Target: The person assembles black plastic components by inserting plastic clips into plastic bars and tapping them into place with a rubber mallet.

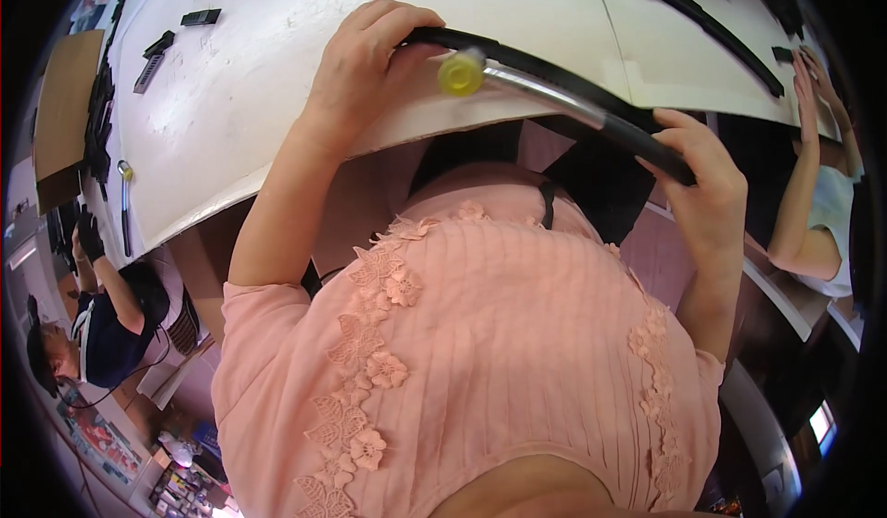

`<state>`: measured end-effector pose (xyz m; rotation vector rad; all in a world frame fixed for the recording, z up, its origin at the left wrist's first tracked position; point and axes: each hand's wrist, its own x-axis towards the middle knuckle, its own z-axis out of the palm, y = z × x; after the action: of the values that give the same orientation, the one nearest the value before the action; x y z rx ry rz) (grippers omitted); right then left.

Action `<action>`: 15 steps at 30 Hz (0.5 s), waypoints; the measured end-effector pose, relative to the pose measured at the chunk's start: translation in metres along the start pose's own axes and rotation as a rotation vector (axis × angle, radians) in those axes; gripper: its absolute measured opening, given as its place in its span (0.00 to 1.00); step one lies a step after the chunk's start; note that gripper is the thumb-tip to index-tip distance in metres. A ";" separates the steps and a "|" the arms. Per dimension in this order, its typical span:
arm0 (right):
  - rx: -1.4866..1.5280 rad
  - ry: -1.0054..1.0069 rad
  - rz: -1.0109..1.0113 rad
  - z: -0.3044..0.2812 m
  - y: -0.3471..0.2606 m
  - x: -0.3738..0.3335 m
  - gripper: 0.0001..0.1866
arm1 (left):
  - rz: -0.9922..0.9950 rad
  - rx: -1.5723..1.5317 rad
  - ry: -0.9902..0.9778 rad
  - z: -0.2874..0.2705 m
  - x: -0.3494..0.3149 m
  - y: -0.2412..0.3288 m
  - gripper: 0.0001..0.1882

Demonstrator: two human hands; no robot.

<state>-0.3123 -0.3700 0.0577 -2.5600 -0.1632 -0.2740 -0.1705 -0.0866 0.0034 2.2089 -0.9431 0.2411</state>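
A long, slightly curved black strip (545, 67) is held above the front edge of the white table, and my left hand (360, 60) is closed on its left end. My right hand (698, 171) grips the black handle of a small mallet (554, 95) with a metal shaft and a yellow head. That head lies just below the strip near my left fingers, slightly blurred; whether it touches cannot be told. The strip's right end reaches my right fingers, which seem to touch it.
On the white table (259, 121) lie small black parts (200, 17) at upper left and another long black strip (707, 28) at upper right. A second mallet (126, 206) and a cardboard box (69, 102) are at left. Co-workers sit at left (111, 324) and right (822, 213).
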 end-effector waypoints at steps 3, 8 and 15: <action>0.124 0.086 0.119 0.001 0.011 0.002 0.15 | -0.096 0.049 0.062 0.001 -0.004 -0.007 0.09; 0.568 0.130 0.418 0.005 0.020 -0.012 0.21 | -0.135 0.099 0.068 0.002 -0.006 -0.012 0.09; 0.676 0.217 0.545 0.031 0.031 -0.033 0.20 | -0.198 -0.052 0.091 0.004 -0.005 -0.006 0.08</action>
<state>-0.3341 -0.3813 0.0089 -1.7985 0.4464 -0.2302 -0.1698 -0.0834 -0.0049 2.2052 -0.6692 0.2196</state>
